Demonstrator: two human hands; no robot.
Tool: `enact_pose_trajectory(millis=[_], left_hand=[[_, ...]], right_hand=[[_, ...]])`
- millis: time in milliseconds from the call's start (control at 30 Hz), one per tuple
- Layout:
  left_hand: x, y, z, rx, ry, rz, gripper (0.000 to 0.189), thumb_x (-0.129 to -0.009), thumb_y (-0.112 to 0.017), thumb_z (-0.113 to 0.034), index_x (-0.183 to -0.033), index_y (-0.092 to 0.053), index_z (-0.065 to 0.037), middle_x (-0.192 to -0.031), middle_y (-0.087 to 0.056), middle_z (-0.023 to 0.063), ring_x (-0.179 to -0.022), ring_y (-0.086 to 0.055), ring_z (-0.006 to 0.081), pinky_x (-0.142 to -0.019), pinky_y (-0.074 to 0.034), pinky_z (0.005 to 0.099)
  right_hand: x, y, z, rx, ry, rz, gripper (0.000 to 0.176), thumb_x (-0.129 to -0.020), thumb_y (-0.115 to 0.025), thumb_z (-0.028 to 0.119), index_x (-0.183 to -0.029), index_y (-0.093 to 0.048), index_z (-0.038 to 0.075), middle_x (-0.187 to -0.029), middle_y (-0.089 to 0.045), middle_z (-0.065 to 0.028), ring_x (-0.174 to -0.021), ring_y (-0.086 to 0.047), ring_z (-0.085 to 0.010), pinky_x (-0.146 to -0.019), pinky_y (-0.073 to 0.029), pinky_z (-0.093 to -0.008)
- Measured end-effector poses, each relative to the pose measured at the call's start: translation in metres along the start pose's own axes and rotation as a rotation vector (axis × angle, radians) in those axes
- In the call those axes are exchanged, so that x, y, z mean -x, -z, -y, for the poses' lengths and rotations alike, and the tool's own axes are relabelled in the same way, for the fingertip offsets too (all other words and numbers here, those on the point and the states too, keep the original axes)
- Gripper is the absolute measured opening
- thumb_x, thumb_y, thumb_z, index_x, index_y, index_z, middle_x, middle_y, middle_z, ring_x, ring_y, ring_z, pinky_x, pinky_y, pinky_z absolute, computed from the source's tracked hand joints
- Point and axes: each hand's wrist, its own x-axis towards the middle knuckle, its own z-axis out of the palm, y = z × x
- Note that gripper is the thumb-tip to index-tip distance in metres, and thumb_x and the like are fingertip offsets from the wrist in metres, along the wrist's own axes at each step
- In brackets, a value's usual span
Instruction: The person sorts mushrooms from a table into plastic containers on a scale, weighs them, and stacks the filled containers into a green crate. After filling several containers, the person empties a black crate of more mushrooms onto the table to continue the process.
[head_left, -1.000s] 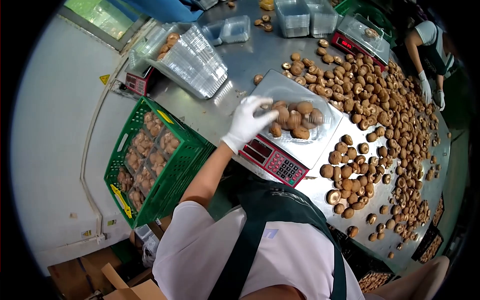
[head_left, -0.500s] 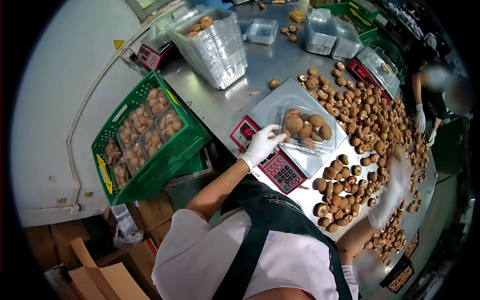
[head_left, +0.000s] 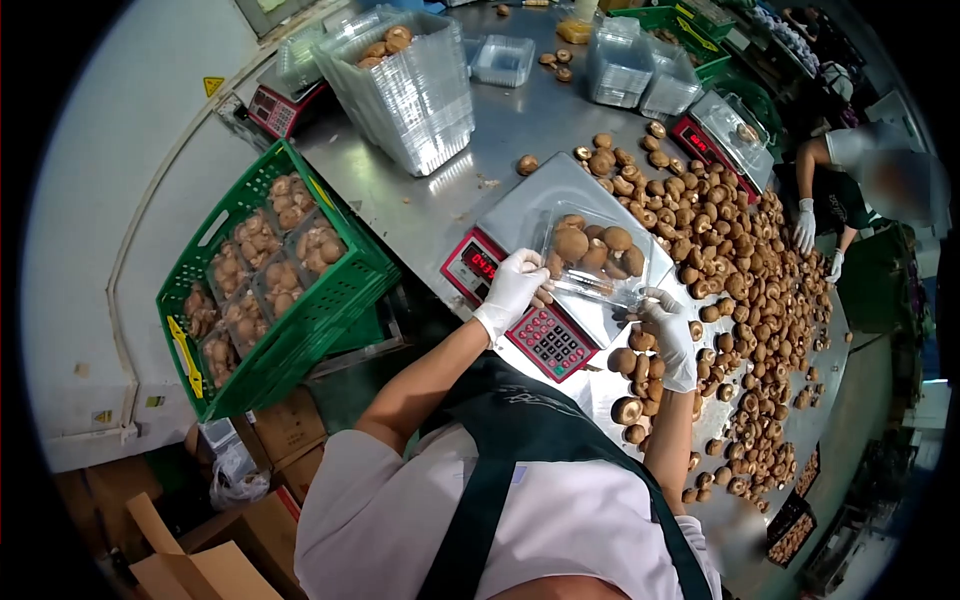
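Note:
A clear plastic tray [head_left: 624, 294] of brown mushrooms [head_left: 600, 250] rests on the metal plate of a red digital scale [head_left: 548, 343]. My left hand [head_left: 514, 293], in a white glove, has its fingers closed on the tray's left edge. At the near right corner of the tray is my right hand [head_left: 670, 338], also gloved, its fingers bent around that corner. Whether a mushroom is also in those fingers is hard to see. Loose mushrooms [head_left: 627, 410] lie just below my right hand. The scale's display glows red.
A large mushroom pile [head_left: 745, 270] spreads over the steel table [head_left: 400, 205]. To the left, a green crate [head_left: 340, 285] holds filled packs. Stacked clear trays [head_left: 415, 110] stand behind it. Another scale [head_left: 715, 150] and a co-worker's gloved hand [head_left: 806, 228] are at the right.
My right hand has come from the mushroom pile on the right to the tray's corner. My left hand stays at the tray's left edge. The scale's reading has changed.

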Motion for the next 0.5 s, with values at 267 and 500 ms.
enact_pose_trajectory(millis=[267,500], left_hand=[[0.007,0.003,0.013,-0.036,-0.138,0.016,0.015,-0.085,-0.052,-0.001,-0.099,-0.044,-0.001,-0.073,-0.060,0.0068,-0.054,-0.057,0.0094,-0.045,-0.044,0.0197],[0.006,0.015,0.014,-0.046,-0.122,0.075,0.019,-0.090,-0.053,-0.010,-0.105,-0.048,-0.001,-0.081,-0.063,0.0099,-0.062,-0.061,0.0123,-0.053,-0.047,0.0195]], right_hand=[[0.012,-0.012,-0.017,-0.184,0.073,-0.087,0.015,-0.087,-0.050,0.000,-0.102,-0.048,-0.003,-0.079,-0.063,-0.0142,-0.066,-0.064,-0.0204,-0.062,-0.054,-0.0279],[0.024,-0.018,-0.010,-0.145,0.024,-0.119,0.014,-0.088,-0.051,0.002,-0.101,-0.048,-0.004,-0.078,-0.063,-0.0118,-0.068,-0.063,-0.0194,-0.060,-0.051,-0.0257]])
